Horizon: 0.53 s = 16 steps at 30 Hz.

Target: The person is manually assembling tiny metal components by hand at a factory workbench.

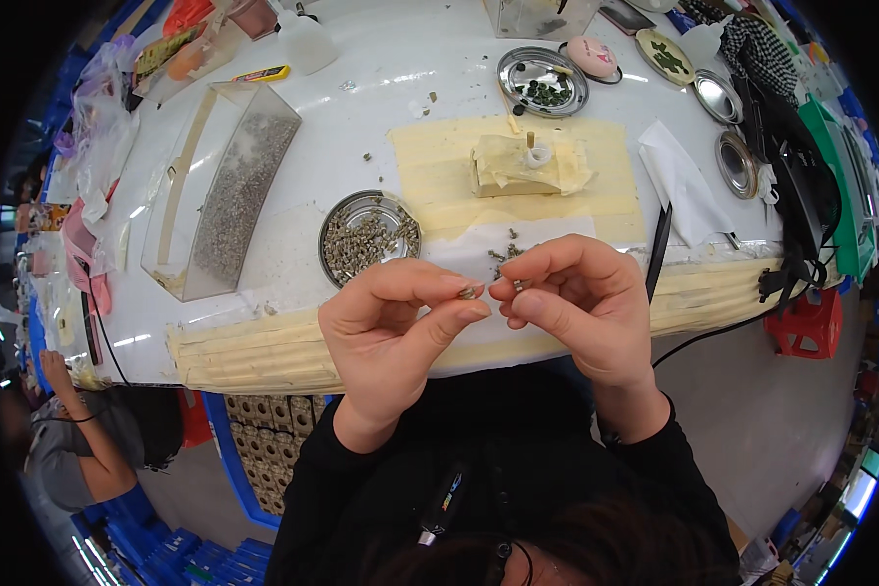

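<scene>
Both hands are raised over the table's near edge, fingertips almost meeting. Between thumb and forefinger, my left hand (pixel 391 327) pinches a small metal part (pixel 470 292). My right hand (pixel 581 308) is also closed in a pinch, on another tiny metal piece (pixel 518 285) mostly hidden by the fingers. Just beyond the left hand is a round metal dish (pixel 328 232) heaped with small metal parts (pixel 366 241). A few more loose parts (pixel 499 256) lie on white paper (pixel 459 256) by the right fingertips.
A clear bin (pixel 181 195) of small parts stands at left. Beyond my hands is a tape-covered block (pixel 527 171) with a small white cup. Farther back sits a metal dish (pixel 581 103) of dark green pieces. A black-handled tool (pixel 660 244) lies at right; another person's arm (pixel 93 439) shows lower left.
</scene>
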### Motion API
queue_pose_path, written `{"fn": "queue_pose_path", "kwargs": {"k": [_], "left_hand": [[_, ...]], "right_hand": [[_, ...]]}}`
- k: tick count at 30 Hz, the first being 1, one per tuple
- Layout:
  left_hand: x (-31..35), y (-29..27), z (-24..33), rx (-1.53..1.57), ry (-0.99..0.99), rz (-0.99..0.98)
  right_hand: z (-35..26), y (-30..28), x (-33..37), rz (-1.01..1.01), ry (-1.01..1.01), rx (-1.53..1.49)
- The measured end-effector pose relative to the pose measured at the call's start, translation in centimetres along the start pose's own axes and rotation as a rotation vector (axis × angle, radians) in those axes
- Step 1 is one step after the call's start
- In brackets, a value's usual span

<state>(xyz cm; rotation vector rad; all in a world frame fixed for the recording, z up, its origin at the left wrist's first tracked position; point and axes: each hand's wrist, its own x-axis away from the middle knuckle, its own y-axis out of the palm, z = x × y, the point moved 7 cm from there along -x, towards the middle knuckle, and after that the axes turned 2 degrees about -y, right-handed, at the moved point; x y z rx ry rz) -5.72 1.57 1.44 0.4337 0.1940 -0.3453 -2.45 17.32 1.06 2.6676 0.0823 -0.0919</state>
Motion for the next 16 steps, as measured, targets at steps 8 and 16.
{"fn": "queue_pose_path", "kwargs": {"k": [8, 16], "left_hand": [[-0.03, 0.0, -0.09, 0.018, -0.005, -0.003], [-0.04, -0.06, -0.13, 0.003, 0.008, -0.025]], "right_hand": [[-0.56, 0.11, 0.01, 0.028, -0.076, 0.184], [0.05, 0.06, -0.04, -0.024, 0.009, 0.061]]}}
